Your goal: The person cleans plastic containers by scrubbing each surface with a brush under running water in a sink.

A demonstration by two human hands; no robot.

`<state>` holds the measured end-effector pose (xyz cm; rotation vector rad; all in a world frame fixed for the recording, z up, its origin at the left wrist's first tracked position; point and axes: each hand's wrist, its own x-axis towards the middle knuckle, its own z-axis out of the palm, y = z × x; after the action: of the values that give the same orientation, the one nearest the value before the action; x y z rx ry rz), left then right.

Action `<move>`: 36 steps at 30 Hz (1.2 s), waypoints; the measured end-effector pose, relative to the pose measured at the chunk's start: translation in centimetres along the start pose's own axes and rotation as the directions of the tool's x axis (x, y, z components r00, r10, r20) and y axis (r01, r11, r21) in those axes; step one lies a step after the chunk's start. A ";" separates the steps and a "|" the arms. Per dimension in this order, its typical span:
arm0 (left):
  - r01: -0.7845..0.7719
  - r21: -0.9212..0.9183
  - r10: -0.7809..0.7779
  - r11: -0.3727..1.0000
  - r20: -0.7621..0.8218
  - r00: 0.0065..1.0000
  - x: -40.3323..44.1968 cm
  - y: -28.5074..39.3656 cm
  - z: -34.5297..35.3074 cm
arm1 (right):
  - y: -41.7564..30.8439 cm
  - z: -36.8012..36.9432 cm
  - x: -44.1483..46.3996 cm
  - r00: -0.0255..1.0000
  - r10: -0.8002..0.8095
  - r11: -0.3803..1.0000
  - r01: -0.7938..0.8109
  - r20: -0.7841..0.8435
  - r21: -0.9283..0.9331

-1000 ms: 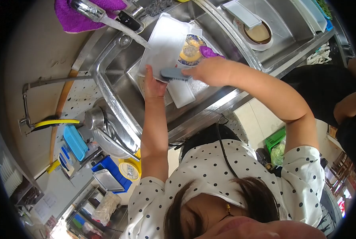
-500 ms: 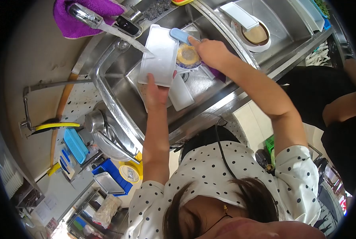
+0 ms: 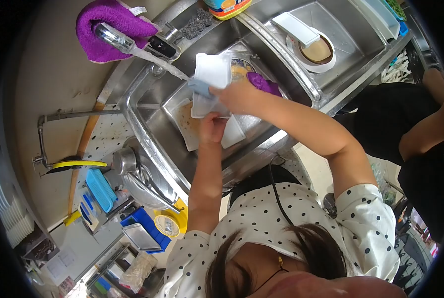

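Observation:
My left hand [image 3: 212,128] grips the lower edge of a white plastic container [image 3: 213,69], held tilted over the sink [image 3: 147,126]. In my right hand [image 3: 238,95] is a light-blue sponge [image 3: 200,88], pressed against the container's left side. Water [image 3: 170,69] runs from the faucet [image 3: 113,36] towards the sponge. Below, a white tray [image 3: 183,121] with brownish residue and another white piece [image 3: 234,132] lie in the basin. A patterned bowl [image 3: 243,64] and a purple cloth [image 3: 265,83] are behind my right hand, which partly hides the bowl.
In the neighbouring basin is a round white dish [image 3: 326,58] with a white lid-like piece [image 3: 295,29] across it. A bottle [image 3: 228,7] and a grey scouring pad [image 3: 196,24] sit at the back. A purple towel [image 3: 90,25] hangs by the faucet. A person in black [image 3: 386,107] stands at right.
The container has shifted right and down and tilted, looking narrower. My right hand has brought the sponge leftward from the container's right edge across to its left side. The whole view has shifted slightly.

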<state>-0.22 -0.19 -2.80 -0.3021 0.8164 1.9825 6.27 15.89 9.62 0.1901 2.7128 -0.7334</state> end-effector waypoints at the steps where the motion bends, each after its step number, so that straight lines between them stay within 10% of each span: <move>1: 0.011 -0.028 -0.011 1.000 0.010 1.000 1.0 0.2 -2.0 | -0.4 1.3 -0.8 0.996 -0.085 0.996 0.085 -0.006 0.017; 7: 0.009 0.034 -0.012 0.999 0.069 0.998 -2.8 0.8 1.0 | 4.6 2.0 0.4 0.985 0.071 0.996 -0.078 -0.158 -0.038; 14: -0.130 0.101 0.116 0.986 0.129 0.985 -5.2 2.8 1.6 | 9.7 1.7 -0.4 0.583 0.143 0.977 0.045 -0.800 0.208; 19: -0.419 0.298 0.417 0.858 0.072 0.906 -3.3 3.7 -0.1 | 9.4 1.7 -0.3 0.753 0.436 0.554 0.206 -0.492 0.806; 22: -0.629 0.740 0.468 -0.240 0.655 0.593 -2.8 3.8 1.3 | 8.0 1.7 -0.3 0.883 0.412 -0.003 0.250 -0.227 0.968; 26: -0.498 0.532 0.276 -0.684 0.822 0.498 -3.4 1.3 3.3 | 5.6 3.8 -0.1 0.771 0.589 -0.029 0.319 -0.242 0.947; 32: -0.571 0.289 0.043 -0.768 0.913 0.405 -3.0 -0.7 5.1 | 6.5 0.9 -1.1 0.665 0.610 0.120 0.461 -0.432 0.879; 33: -0.523 0.386 0.077 -0.760 0.853 0.517 -3.1 0.1 4.9 | 9.1 -0.5 -1.3 0.643 0.635 0.195 0.402 -0.428 0.895; 36: -0.435 0.884 0.516 -0.173 0.458 0.724 -1.8 1.0 -0.4 | 19.3 -5.8 -4.6 0.514 0.722 0.304 0.365 -0.463 0.880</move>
<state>-0.14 -1.95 -1.76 1.0031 2.4481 1.3984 13.06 35.20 6.97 1.5935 2.2252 -2.7107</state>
